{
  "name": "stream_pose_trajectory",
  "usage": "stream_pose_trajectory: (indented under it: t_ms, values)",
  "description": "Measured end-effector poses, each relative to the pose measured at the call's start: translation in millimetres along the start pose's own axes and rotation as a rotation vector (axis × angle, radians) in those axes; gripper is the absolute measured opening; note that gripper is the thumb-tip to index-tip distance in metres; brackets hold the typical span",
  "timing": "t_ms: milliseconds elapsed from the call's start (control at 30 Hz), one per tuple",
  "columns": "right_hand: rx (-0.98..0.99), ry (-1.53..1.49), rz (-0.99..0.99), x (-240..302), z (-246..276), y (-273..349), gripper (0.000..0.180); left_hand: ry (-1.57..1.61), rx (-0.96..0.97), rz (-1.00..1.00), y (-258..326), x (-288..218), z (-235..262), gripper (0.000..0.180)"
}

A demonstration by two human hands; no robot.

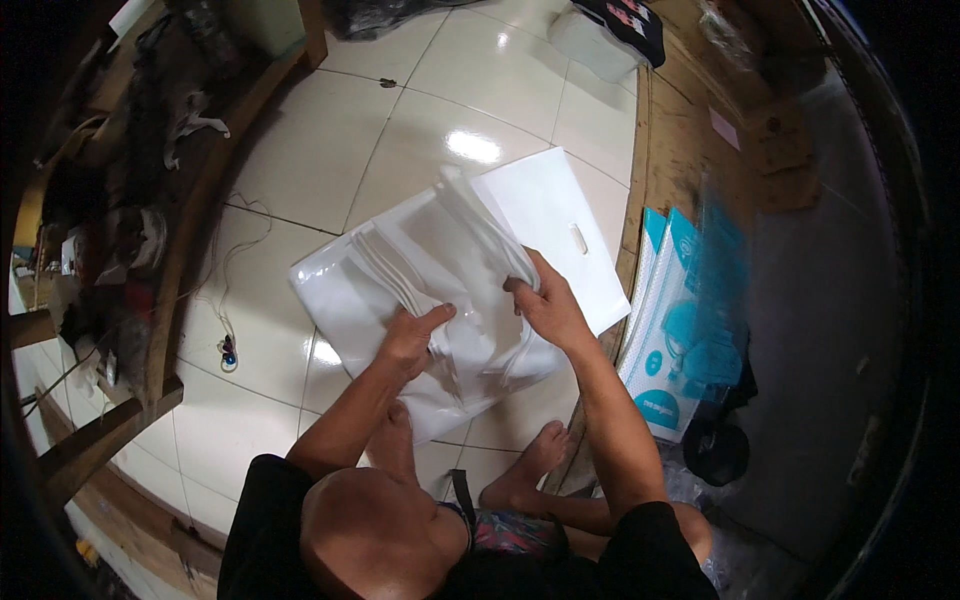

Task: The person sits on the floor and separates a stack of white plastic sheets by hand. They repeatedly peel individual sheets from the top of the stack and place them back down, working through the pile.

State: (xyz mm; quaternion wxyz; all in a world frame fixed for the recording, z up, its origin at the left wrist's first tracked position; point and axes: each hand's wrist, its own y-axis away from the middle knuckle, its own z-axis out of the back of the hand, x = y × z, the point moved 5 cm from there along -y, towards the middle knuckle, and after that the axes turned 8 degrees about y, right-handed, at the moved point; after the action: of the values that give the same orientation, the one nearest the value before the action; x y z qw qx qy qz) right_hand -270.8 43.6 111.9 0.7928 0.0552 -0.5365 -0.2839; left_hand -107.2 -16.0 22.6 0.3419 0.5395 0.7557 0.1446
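Several white plastic bags (pixel 450 255) bunch up in folds between my two hands. My left hand (pixel 410 338) is closed on their left side, thumb on top, where layered edges curve together. On the other side my right hand (pixel 550 308) pinches the folded plastic between thumb and fingers. Beneath lies a pile of flat, glossy white bags (pixel 330 285) on the floor. A smooth white bag (pixel 590 235) with an oval handle cut-out sticks out at the right of the pile. The fingertips under the plastic are hidden.
Blue and white printed plastic packages (pixel 665 330) lean along the wooden edge at right. A wooden rack (pixel 190 250) with clutter stands at left. Thin cord (pixel 228 350) lies on the tiled floor (pixel 270 290). A whitish container (pixel 590 42) sits at the far right. My feet (pixel 530 465) flank the pile's near edge.
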Motion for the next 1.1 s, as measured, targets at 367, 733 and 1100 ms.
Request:
stream_pose_trajectory:
  t_ms: [367, 733, 1100]
  values:
    - [0.022, 0.283, 0.001, -2, -16, -1, 0.054, 0.044, 0.028, 0.049, 5, -7, 1, 0.049]
    - [0.157, 0.333, 0.044, 6, -44, 3, 0.073, -0.052, -0.043, 0.006, -2, 2, -16, 0.037]
    - [-0.071, -0.066, -0.115, 1, 37, 0, 0.051, 0.07, -0.044, 0.065, 0, 2, 1, 0.041]
